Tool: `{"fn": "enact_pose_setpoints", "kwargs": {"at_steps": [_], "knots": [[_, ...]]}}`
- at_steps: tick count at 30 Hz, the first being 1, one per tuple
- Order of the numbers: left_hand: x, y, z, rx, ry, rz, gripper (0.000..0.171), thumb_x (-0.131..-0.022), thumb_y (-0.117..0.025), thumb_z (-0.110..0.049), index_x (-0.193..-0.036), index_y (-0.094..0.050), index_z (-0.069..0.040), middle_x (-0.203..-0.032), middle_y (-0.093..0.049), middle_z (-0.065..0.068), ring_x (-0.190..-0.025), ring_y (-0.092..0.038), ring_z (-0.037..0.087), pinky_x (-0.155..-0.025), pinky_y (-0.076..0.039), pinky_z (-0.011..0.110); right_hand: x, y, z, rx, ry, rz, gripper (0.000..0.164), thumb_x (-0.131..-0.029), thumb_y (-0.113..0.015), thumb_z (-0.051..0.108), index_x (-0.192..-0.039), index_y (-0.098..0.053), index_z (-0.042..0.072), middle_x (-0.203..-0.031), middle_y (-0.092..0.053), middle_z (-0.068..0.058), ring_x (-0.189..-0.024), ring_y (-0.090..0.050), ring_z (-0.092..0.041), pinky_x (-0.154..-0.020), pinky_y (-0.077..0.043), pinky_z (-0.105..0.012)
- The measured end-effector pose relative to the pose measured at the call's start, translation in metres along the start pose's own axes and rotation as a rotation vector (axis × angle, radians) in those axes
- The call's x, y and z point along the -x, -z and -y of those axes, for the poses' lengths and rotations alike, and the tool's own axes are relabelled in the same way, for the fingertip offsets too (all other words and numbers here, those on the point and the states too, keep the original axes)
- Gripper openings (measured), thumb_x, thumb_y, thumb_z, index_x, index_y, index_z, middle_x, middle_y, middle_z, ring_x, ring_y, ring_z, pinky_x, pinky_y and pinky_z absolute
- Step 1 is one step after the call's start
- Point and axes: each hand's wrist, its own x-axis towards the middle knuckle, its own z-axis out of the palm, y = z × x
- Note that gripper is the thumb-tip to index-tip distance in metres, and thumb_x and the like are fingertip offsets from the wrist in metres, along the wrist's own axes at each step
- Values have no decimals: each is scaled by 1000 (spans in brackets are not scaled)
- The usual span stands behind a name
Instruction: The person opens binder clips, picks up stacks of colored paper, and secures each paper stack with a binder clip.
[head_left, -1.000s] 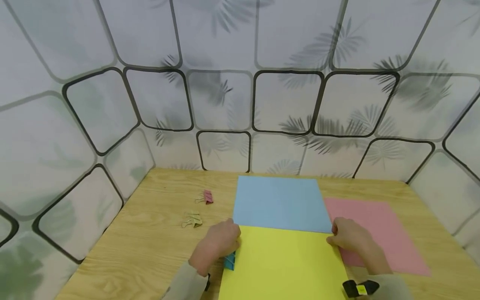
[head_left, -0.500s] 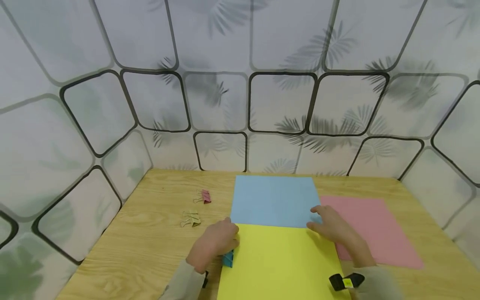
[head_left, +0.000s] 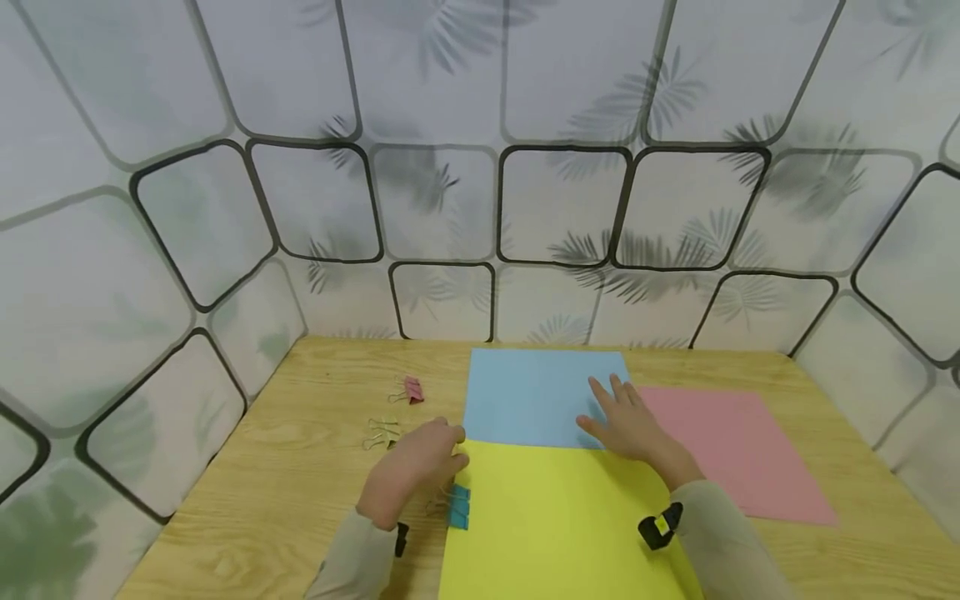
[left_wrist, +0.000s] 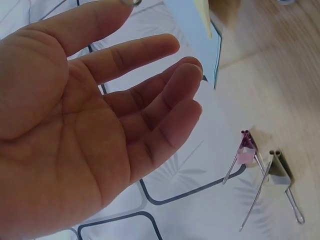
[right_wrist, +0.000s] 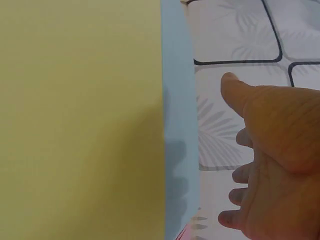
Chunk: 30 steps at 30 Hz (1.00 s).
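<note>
One wood-grained table (head_left: 300, 483) carried everything. The yellow sheet (head_left: 558, 525) lay towards the person, running out at the bottom of the head view. Past its far edge lay the blue sheet (head_left: 532, 396), and off to its right the pink sheet (head_left: 738, 454). The right grip (head_left: 626, 425), fingers spread and holding nothing, reached over the yellow sheet's far edge. The left grip (head_left: 416, 462) was by that sheet's far left corner, fingers loosely bent and palm bare; whether a fingertip touched the paper could not be told. At the sheet's left edge sat the teal clip (head_left: 460, 507), its bite unclear; further left were the cream clip (left_wrist: 278, 174) and the pink clip (head_left: 413, 389).

The step in hand looked like squaring and flattening the yellow sheet. Done well, it called for light left fingertips on the corner, a flat right palm eased along the far edge, and no nudge to the teal clip.

The left wrist view showed the bare palm, which the head view hid. The right wrist view showed a shadow across the yellow sheet's edge; only the head view gave the teal clip's body.
</note>
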Motion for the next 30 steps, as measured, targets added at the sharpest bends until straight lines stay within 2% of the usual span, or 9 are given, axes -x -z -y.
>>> {"fn": "enact_pose_setpoints", "kwargs": {"at_steps": [4,11,19,23,30], "knots": [[4,4,1,12,6,-10,30,-99,-62,-16,-122,-62,2,-116,-60,18,-105,-60,33,-88,-51,49,-18,-2,-1,26,-1,21,75,-105,-43,47,-156,-20,-2,-156,-6,-40,-141,-7,-62,-107,-14,-75],[11,9,4,9,4,-29,28,-97,-64,-14,-118,-63,4,-115,-63,19,-106,-60,34,-89,-51,48,-37,-8,-4,37,-58,80,76,-105,-36,51,-156,-16,-2,-156,-3,-40,-141,-4,-62,-108,-9,-75],[15,13,6,18,19,-19,29,-97,-64,-14,-119,-62,5,-114,-64,20,-103,-62,34,-87,-52,48,-61,-21,-33,64,-146,88,88,-101,-27,65,-157,-12,0,-156,1,-39,-141,2,-61,-109,-7,-74],[14,13,10,30,41,-5,30,-97,-65,-15,-119,-62,5,-114,-64,21,-101,-62,33,-86,-52,48,-64,-26,-44,52,-152,123,94,-98,-29,70,-157,-10,-1,-155,4,-40,-141,4,-62,-109,-4,-74],[13,17,21,78,77,-9,29,-97,-64,-13,-117,-61,7,-115,-64,24,-99,-64,33,-87,-51,50,-63,-22,-34,51,-142,141,83,-103,-35,58,-156,-15,-2,-156,-1,-41,-141,-1,-61,-111,-6,-72]]}}
